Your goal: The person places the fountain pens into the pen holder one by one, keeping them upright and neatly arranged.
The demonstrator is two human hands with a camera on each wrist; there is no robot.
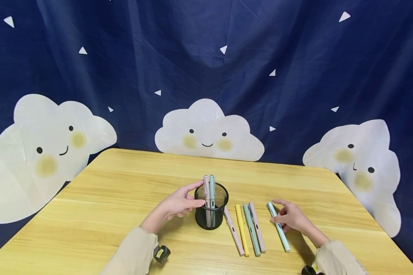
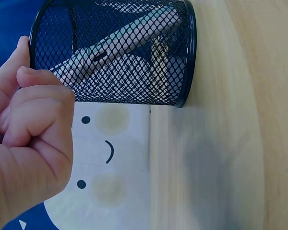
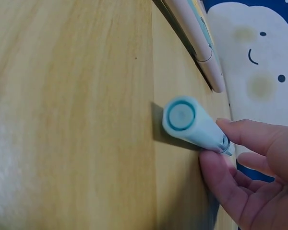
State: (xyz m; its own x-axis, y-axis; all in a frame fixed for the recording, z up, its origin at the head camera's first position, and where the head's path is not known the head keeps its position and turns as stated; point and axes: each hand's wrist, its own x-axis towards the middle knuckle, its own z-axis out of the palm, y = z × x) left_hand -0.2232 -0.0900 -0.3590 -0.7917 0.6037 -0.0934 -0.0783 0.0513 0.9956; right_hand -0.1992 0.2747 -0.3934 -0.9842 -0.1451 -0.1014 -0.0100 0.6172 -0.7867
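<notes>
A black mesh pen holder (image 1: 201,220) stands upright on the table, with a pink pen (image 1: 206,191) and a green pen (image 1: 212,191) leaning inside. My left hand (image 1: 177,201) grips its rim from the left with thumb and index finger; the left wrist view shows the other fingers curled. Toward the right, my right hand (image 1: 290,217) pinches a light blue pen (image 1: 283,238) between thumb and fingers. In the right wrist view the round end of this pen (image 3: 181,115) faces the camera, its shadow on the wood beside it.
Between holder and right hand lie a pink pen (image 1: 234,236), a yellow pen (image 1: 242,233), a green pen (image 1: 252,233) and another pink pen (image 1: 258,231), roughly side by side. Behind the wooden table (image 1: 124,179) hangs a dark blue cloth (image 1: 192,68) with white clouds.
</notes>
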